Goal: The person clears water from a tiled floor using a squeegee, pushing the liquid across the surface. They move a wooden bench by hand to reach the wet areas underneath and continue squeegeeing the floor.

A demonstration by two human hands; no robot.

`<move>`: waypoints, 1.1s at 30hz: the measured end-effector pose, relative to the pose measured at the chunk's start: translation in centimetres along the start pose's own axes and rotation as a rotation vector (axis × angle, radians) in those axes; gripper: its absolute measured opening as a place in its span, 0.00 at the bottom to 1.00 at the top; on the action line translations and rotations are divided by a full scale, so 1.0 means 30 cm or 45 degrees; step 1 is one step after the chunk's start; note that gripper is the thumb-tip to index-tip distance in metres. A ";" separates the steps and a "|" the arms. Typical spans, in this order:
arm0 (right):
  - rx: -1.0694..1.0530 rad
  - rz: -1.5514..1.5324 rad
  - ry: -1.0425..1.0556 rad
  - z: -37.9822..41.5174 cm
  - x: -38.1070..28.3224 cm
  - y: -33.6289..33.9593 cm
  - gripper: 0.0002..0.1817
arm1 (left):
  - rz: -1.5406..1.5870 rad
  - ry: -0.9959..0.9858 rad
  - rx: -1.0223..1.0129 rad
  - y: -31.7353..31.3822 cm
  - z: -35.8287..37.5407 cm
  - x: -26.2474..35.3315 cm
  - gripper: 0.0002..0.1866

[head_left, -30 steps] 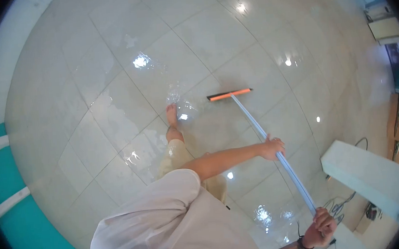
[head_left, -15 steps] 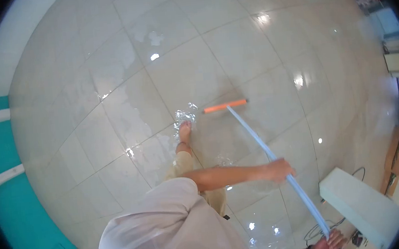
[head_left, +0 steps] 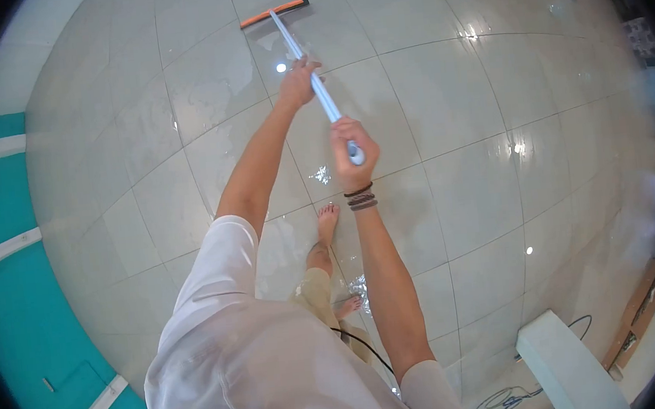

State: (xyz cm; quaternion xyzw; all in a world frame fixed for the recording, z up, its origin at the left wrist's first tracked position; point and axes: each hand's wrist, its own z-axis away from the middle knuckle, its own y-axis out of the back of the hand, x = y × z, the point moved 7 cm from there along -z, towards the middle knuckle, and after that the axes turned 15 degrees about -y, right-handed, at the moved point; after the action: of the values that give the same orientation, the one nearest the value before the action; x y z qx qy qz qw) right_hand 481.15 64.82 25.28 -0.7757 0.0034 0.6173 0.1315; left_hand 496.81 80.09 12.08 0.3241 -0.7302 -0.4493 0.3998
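Okay, squeegee head (head_left: 273,14) out over the tile floor (head_left: 466,184), pole (head_left: 327,101) gripped two-handed.
Left hand (head_left: 298,84) has fingers wrapped round the pole nearer the head; right hand (head_left: 355,149) is closed round the end farthest from it. Blade contact is hard to tell. For an even stroke I'd set the head's whole edge flat, steer left-handed, push lightly right-handed.
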 end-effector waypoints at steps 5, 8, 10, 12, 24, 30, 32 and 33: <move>-0.209 0.244 -0.069 0.211 -0.107 0.076 0.03 | 0.034 -0.215 -0.499 -0.097 0.174 0.050 0.27; -0.179 0.314 -0.176 0.443 -0.272 0.284 0.02 | 0.028 -0.266 -0.691 -0.185 0.328 0.270 0.29; -0.141 0.321 -0.265 0.627 -0.377 0.447 0.02 | 0.386 -0.525 -0.692 -0.335 0.476 0.452 0.26; -0.080 0.302 -0.283 0.825 -0.489 0.606 0.03 | 0.530 -0.571 -0.585 -0.292 0.623 0.727 0.24; 0.467 0.274 -0.371 1.754 -1.418 1.291 0.12 | 1.231 -0.603 -1.192 -0.201 1.510 2.264 0.12; 0.700 0.373 -0.211 1.879 -1.648 1.160 0.12 | 1.585 -0.693 -1.295 -0.049 1.757 2.573 0.10; 0.700 0.387 -0.156 1.837 -1.672 1.097 0.12 | 1.685 -0.689 -1.232 -0.019 1.773 2.581 0.10; 0.647 0.319 -0.076 1.836 -1.712 1.073 0.12 | 1.724 -0.686 -1.143 0.059 1.759 2.579 0.11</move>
State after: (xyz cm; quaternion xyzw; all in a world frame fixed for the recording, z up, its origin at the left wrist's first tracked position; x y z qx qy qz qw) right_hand 410.85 37.15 56.88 -0.6930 0.2500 0.6306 0.2442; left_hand 414.04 37.31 21.75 -0.4889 -0.5894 -0.4219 0.4853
